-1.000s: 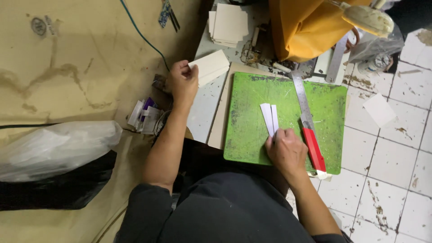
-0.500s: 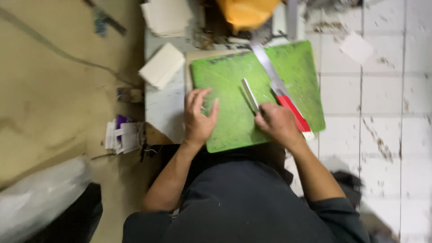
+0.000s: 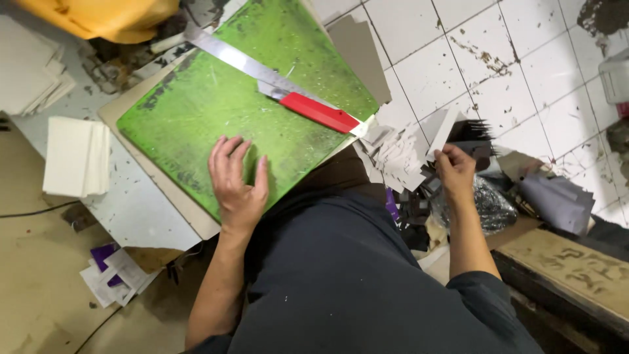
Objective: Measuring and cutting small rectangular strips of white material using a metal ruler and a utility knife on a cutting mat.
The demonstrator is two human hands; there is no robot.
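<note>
Green cutting mat point(image 3: 216, 105): scuffed, lying tilted on a pale board on the worktop point(image 3: 141, 213); landmark for all entries below.

Left hand point(image 3: 237, 180): resting palm down on the near edge of the mat, fingers spread flat; its grip is open and holds nothing.

Right hand point(image 3: 455, 172): off the right side of the mat, over the scrap heap; its grip is closed, pinching a white paper strip point(image 3: 440, 133) between thumb and fingers, the strip standing upward from the hand.

Knife point(image 3: 282, 85): long metal blade with red handle, lying diagonally across the far half of the mat, handle end near the mat's right corner; untouched by either hand.

Paper scraps point(image 3: 400, 157): loose heap of white and grey offcuts just beside the mat's right corner, on the tiled floor point(image 3: 498, 59).

Card stack point(image 3: 77, 157): white sheets piled on the worktop left of the mat.

Grey card sheet point(image 3: 360, 56): lying against the mat's far right edge.

Yellow bag point(image 3: 98, 16): beyond the mat's far left corner.
</note>
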